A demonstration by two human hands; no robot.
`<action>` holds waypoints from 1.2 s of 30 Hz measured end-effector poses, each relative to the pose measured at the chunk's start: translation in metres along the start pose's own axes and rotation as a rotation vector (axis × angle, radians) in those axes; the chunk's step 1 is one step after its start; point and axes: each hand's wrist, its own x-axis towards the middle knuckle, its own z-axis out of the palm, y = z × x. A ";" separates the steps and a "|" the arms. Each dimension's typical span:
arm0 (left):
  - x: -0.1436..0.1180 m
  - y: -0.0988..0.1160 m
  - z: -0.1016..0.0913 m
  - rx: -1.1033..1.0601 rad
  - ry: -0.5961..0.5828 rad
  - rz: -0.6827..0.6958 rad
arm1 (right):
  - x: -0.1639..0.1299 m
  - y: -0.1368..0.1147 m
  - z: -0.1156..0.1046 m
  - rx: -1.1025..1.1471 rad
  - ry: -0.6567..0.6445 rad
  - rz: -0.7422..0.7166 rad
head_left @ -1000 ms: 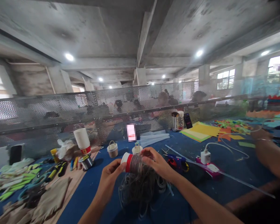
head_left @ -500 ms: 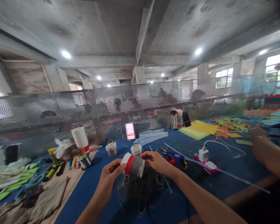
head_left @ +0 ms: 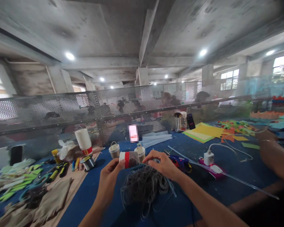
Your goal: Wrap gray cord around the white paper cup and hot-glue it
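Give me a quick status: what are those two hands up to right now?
Left hand grips paper cup by its rim end. Right hand pinches its other end. Gray cord tangle hangs beneath. Small baskets just behind; nothing between.

Both forearms are bare to the frame's edge at 6 o'clock: no sleeves, watch or rings on the left hand point(head_left: 108, 176) or right hand point(head_left: 161, 164).

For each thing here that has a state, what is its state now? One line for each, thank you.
Left hand: closed on the paper cup.
Right hand: pinching cord at the cup.
Paper cup: held sideways, partly wrapped.
Cord: loose, tangled pile.
Cup stack: upside down, tilted.
Charger: plugged into the power strip.
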 end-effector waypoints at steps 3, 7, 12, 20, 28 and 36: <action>0.000 0.002 0.001 -0.052 0.033 -0.030 | -0.004 -0.002 0.003 -0.038 -0.101 -0.040; 0.001 0.003 0.002 -0.111 0.049 -0.061 | -0.004 0.000 0.004 -0.104 -0.095 -0.116; 0.002 0.000 0.000 -0.047 0.072 0.081 | -0.018 0.005 -0.016 -0.252 0.187 -0.094; 0.005 -0.006 0.000 -0.002 0.074 0.084 | -0.095 0.033 -0.077 -0.550 0.510 0.350; 0.006 -0.013 -0.001 0.031 0.051 0.129 | -0.101 0.040 -0.083 -0.974 0.291 0.787; 0.005 -0.014 -0.001 0.042 0.006 0.158 | -0.065 0.048 -0.081 -1.014 0.192 0.901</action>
